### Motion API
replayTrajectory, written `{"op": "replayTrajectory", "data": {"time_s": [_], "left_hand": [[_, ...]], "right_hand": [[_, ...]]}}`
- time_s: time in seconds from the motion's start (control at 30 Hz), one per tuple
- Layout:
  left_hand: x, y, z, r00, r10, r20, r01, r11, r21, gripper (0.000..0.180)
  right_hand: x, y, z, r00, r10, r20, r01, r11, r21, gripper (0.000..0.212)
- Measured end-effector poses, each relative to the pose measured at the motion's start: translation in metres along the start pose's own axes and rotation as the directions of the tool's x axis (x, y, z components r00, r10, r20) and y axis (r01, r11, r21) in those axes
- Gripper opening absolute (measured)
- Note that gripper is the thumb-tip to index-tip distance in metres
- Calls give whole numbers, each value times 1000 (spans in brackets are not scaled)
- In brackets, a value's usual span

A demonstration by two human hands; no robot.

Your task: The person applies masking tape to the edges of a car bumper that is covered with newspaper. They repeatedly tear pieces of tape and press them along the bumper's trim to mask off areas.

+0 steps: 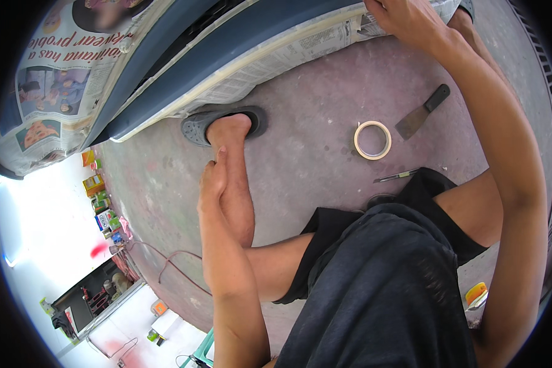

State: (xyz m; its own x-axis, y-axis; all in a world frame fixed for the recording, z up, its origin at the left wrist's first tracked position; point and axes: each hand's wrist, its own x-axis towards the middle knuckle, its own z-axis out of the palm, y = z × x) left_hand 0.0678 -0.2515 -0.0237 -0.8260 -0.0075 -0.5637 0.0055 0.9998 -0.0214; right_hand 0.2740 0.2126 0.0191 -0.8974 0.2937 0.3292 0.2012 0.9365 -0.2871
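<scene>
In front of me runs a dark blue, bumper-like vehicle panel, with newspaper fixed along its lower edge by cream masking tape. At the far right end of that edge, my right hand touches the papered part; its fingertips run out of the picture at the top. My left hand rests against my left shin, one finger stretched upward, holding nothing. On the floor between my legs lie a roll of masking tape, a putty knife with a black handle, and a snap-off cutter.
My left foot, in a grey clog, stands under the panel's edge. A thin reddish hose curves over the floor at the left. Boxes and cans line the far wall. At the right lies a metal grating.
</scene>
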Motion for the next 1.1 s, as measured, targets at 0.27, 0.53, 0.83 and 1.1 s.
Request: {"op": "replayTrajectory", "data": {"time_s": [0.27, 0.53, 0.83, 1.1], "left_hand": [[-3, 10, -5, 1000, -11, 14, 11, 1000, 17, 103], [-8, 14, -7, 999, -46, 17, 45, 999, 13, 103], [-5, 18, -7, 999, -45, 7, 44, 997, 57, 101], [4, 8, -5, 1000, -24, 16, 24, 999, 39, 100]], "right_hand": [[50, 16, 1, 998, 60, 23, -55, 981, -183, 41], [67, 23, 9, 968, 52, 247, 54, 913, -404, 60], [71, -23, 3, 960, 26, 278, 38, 974, -222, 58], [75, -3, 22, 982, 73, 177, -32, 974, -222, 56]]}}
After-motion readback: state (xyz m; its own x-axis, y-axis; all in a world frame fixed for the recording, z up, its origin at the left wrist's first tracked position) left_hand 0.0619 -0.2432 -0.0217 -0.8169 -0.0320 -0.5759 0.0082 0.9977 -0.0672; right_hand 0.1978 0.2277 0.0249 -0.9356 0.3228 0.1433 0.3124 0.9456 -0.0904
